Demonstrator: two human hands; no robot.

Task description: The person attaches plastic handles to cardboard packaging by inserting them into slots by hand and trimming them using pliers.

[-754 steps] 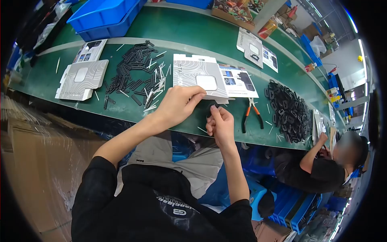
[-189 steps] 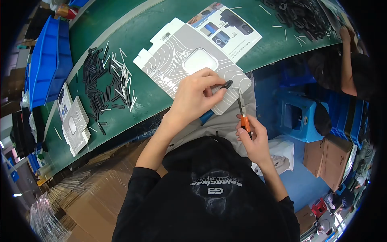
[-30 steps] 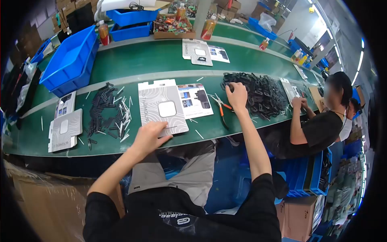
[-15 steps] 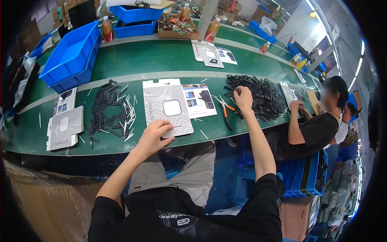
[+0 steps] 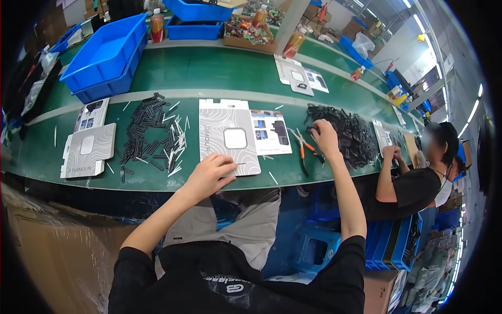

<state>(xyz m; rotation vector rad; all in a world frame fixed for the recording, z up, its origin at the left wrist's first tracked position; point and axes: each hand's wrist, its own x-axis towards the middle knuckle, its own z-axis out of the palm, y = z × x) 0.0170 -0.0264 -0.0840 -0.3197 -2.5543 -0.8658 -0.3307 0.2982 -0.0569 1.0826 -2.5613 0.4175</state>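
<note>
Against the lower edge of a grey patterned card (image 5: 215, 137) rests my left hand (image 5: 210, 175), fingers lying on the card and thumb apart. The card has a rounded white window and lies beside a printed product sheet (image 5: 270, 137). My right hand (image 5: 327, 138) is at the left edge of a heap of black looped parts (image 5: 349, 137), its fingers curled together; whatever is between the fingertips is hidden. Orange-handled pliers (image 5: 302, 152) lie open on the green table, left of this hand. Small black strips (image 5: 145, 123) and white sticks (image 5: 179, 144) are piled left of the card.
Another grey card (image 5: 102, 152) lies at the left. Blue bins (image 5: 104, 60) and a carton of small parts (image 5: 248, 39) stand further back. A far card (image 5: 287, 70) lies across the rail. A co-worker (image 5: 402, 183) sits at the right, hands on their own card.
The view has shifted, moving the table items rightward in the picture. My right hand has drawn back to the heap's left edge and its fingers have curled together. My left hand stays on the card.
</note>
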